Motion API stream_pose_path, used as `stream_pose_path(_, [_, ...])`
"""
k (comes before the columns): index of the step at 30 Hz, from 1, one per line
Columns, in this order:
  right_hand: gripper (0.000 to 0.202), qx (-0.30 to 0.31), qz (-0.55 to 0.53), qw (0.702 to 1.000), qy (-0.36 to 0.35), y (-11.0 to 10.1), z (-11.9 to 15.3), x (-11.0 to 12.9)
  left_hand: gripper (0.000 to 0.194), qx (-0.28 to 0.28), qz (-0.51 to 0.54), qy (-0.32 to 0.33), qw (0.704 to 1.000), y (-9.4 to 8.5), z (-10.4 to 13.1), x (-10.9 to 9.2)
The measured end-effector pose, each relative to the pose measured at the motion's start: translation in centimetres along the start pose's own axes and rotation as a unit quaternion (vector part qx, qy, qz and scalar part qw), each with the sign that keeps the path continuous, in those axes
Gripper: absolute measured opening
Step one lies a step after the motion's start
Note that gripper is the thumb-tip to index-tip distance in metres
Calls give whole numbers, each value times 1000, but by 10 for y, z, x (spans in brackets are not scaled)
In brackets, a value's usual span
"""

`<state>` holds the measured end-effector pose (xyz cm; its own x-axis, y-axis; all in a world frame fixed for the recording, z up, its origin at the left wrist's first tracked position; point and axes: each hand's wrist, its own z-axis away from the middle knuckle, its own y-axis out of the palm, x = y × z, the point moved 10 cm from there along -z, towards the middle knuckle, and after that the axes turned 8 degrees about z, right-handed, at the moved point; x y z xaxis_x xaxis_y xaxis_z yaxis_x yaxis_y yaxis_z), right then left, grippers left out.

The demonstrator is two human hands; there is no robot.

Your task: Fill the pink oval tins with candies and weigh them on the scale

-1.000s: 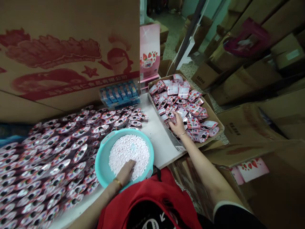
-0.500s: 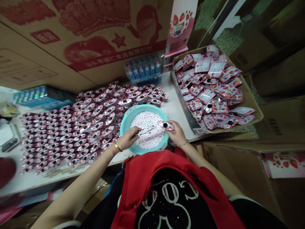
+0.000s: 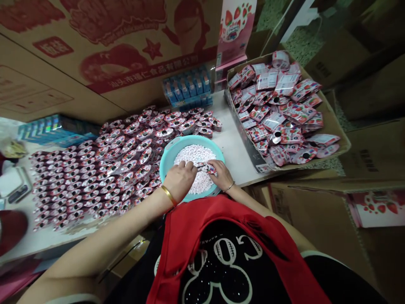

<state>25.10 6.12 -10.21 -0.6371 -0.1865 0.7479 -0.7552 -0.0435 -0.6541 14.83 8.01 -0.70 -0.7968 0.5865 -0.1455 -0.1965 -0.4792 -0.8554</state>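
A turquoise basin [image 3: 168, 158] of small white candies [image 3: 201, 185] is in front of me. My right hand [image 3: 221, 174] grips a small strawberry-print candy box [image 3: 210, 168] over the basin's right side, its top turned up. White pieces show at the box's opening. My left hand [image 3: 181, 179] is closed, knuckles up, over the basin's left part. From its fingers a thin, spoon-like scoop [image 3: 200, 165] reaches to the box's opening; most of its handle is hidden by the hand.
Rows of similar boxes with dark round holes [image 3: 109, 179] cover the table on the left. A carton [image 3: 249, 145] heaped with strawberry-print packs stands at right. Blue packs [image 3: 188, 90] sit behind, against a large printed cardboard box [image 3: 126, 38]. A scale [image 3: 19, 190] lies far left.
My left hand has risen from the candies and moved right with the scoop, up to the box. My right hand has brought the box slightly left, over the basin.
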Motion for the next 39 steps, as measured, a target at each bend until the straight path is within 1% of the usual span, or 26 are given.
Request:
stream_pose_path(1, [42,-8,-6,1000,1,-1,1,-2,28,-9,-5,-6,1000,-1,1,6])
stream_pose_path(2, [42,-17,-11,1000,4,-3,1,-5,29,-16,-6,-11,1000,2,1,16])
stream_pose_path(3, [42,-28,-17,999,8,-6,2,-9,29,-16,-4,-17,1000,10,1,29])
stream_pose_path(4, [41,-40,-23,999,15,-9,2,-13,29,-6,1,-25,1000,23,0,45])
stream_pose_path(5, [40,-52,-31,998,24,-13,3,-17,29,19,11,-32,999,43,-1,61])
stream_pose_path(7, [37,-69,-50,995,46,-19,4,-27,29,97,52,-51,993,94,-2,89])
stream_pose_path(8, [36,-72,-61,994,58,-21,4,-31,28,128,80,-49,987,118,-3,96])
stream_pose_path(9, [35,-73,-73,992,69,-22,4,-35,28,144,99,-45,983,139,-5,100])
stream_pose_path(10, [35,-71,-85,991,79,-22,4,-38,29,153,118,-37,980,156,-8,99])
stream_pose_path(11, [34,-67,-96,989,89,-22,3,-41,30,153,134,-25,979,169,-11,96])
stream_pose_path(13, [34,-64,-117,985,107,-23,3,-44,32,143,166,-2,976,186,-21,84])
stream_pose_path(15, [34,-68,-131,982,120,-24,3,-46,30,124,206,23,970,195,-34,65])
stream_pose_path(17, [32,-76,-139,979,128,-26,2,-46,29,99,244,43,964,200,-50,45])
stream_pose_path(20, [31,-88,-150,975,141,-28,2,-48,28,55,292,51,953,204,-72,21])
stream_pose_path(23, [33,-106,-169,967,158,-31,1,-52,29,12,333,45,942,202,-79,13])
stream_pose_path(25, [35,-125,-173,962,167,-37,2,-56,29,-7,352,47,935,194,-73,17])
stream_pose_path(27, [34,-138,-159,963,168,-43,3,-58,27,-25,375,60,925,180,-61,26])
stream_pose_path(29, [31,-136,-128,970,157,-47,4,-56,25,-50,402,84,910,156,-45,37])
stream_pose_path(31, [29,-124,-82,980,131,-50,4,-49,26,-74,417,111,899,128,-28,46])
stream_pose_path(32, [28,-116,-58,985,113,-49,3,-44,27,-81,415,121,898,113,-21,50])
stream_pose_path(34, [30,-95,-17,993,76,-45,2,-32,27,-86,394,134,905,85,-9,53])
stream_pose_path(36, [33,-72,10,996,42,-38,0,-19,26,-83,362,142,918,60,-3,51])
stream_pose_path(38, [38,-54,27,998,16,-29,-1,-8,24,-64,310,134,939,41,-2,44])
stream_pose_path(39, [41,-46,33,998,4,-24,-2,-4,23,-46,275,121,953,35,-3,39])
